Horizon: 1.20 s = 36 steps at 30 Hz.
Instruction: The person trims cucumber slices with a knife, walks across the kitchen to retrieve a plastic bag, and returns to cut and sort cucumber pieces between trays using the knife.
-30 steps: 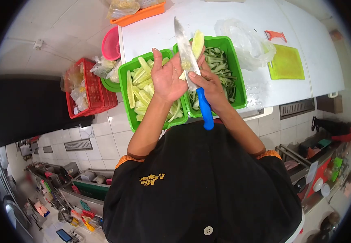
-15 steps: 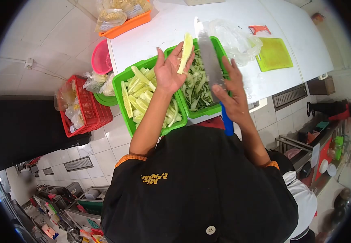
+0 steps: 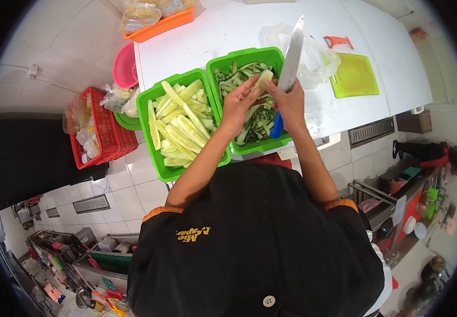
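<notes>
Over the peelings (image 3: 258,120), both hands (image 3: 242,101) apparently pinch one pale cucumber piece (image 3: 264,79).

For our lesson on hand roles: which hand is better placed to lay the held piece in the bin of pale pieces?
Probably the left hand: it holds the piece and is nearer that bin, while the right hand also grips the knife.

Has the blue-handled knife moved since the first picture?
Yes, rightward: the knife, whose blade crossed the left part of the right green bin, now has its blade along and past that bin's right rim.
</notes>
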Tool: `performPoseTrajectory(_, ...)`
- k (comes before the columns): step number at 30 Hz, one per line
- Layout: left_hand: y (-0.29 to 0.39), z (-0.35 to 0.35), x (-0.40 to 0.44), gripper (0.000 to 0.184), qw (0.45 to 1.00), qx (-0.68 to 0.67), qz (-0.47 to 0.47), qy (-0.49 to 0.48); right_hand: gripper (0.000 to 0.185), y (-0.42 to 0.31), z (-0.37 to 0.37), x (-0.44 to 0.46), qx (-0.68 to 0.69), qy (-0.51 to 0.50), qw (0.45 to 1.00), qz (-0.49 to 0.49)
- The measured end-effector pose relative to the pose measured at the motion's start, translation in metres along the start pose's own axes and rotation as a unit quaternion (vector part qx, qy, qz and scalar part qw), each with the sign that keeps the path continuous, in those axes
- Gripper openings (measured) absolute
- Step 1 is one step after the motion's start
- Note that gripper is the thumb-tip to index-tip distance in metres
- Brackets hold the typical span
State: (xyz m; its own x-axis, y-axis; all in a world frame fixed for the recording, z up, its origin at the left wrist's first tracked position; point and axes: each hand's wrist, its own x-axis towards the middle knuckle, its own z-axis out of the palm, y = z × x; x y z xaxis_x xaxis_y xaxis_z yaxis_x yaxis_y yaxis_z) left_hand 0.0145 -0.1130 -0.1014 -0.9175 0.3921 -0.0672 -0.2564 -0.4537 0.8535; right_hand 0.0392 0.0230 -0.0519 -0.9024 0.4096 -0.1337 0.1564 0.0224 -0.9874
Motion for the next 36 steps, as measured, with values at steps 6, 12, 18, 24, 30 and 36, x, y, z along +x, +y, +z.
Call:
performPoseTrajectory(6,0.003,0.007,0.004,0.052,0.999,-0.001,-0.026,-0.026,0.045,-0.014,-0.011,0.037,0.054,-0.102,0.993,0.022)
performPoseTrajectory(12,0.005,0.016,0.042,0.043,0.991,0.121,0.063,-0.009,0.042,-0.031,-0.021,0.046,0.068,-0.138,0.988,-0.002)
performPoseTrajectory(18,0.007,0.039,0.051,0.031,0.992,0.108,0.069,-0.013,0.035,-0.050,-0.030,0.059,0.081,-0.132,0.988,-0.030)
performPoseTrajectory(24,-0.006,0.023,0.034,0.019,0.936,0.345,0.075,-0.016,0.025,-0.086,-0.043,0.060,0.093,-0.068,0.990,-0.085)
performPoseTrajectory(30,-0.006,0.000,-0.008,0.014,0.711,0.685,0.125,-0.095,0.022,-0.117,-0.073,0.074,0.107,-0.014,0.978,-0.180)
performPoseTrajectory(36,-0.004,0.011,-0.026,0.013,0.567,0.803,0.170,-0.069,0.029,-0.097,-0.088,0.120,-0.021,0.076,0.980,-0.185)
